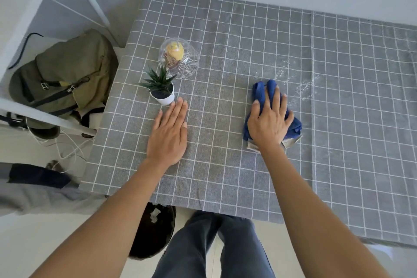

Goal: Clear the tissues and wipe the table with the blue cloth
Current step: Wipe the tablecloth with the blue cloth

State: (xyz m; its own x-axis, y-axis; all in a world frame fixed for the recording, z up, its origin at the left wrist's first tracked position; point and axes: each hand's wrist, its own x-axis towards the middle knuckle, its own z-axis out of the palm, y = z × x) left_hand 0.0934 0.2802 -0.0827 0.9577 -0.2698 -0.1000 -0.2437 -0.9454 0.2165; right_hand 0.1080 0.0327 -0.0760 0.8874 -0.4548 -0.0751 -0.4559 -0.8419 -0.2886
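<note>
Below the near table edge, on the floor, a dark bin (153,230) holds a crumpled white tissue (155,214); no tissues show on the tabletop, so clearing looks done and wiping is the step in hand.

Left hand (168,133) lies flat on the grey checked tablecloth (225,176), fingers straight and together, holding nothing; it appears to brace the cloth cover. Its fingertips sit just beside the white pot of a small succulent plant (161,89).

Right hand (269,122) presses the bunched blue cloth (262,95) down onto the table, fingers spread over it. Cloth's long axis runs near-to-far, sticking out beyond the fingertips.

Wet streaks (302,88) lie farther off and to the right of the cloth, close by. Judgement: right hand is the nearer one, so next stroke likely goes forward-right.

Beyond the plant stands a clear glass dome (179,58) over a yellow object, well left of the wiping path.
</note>
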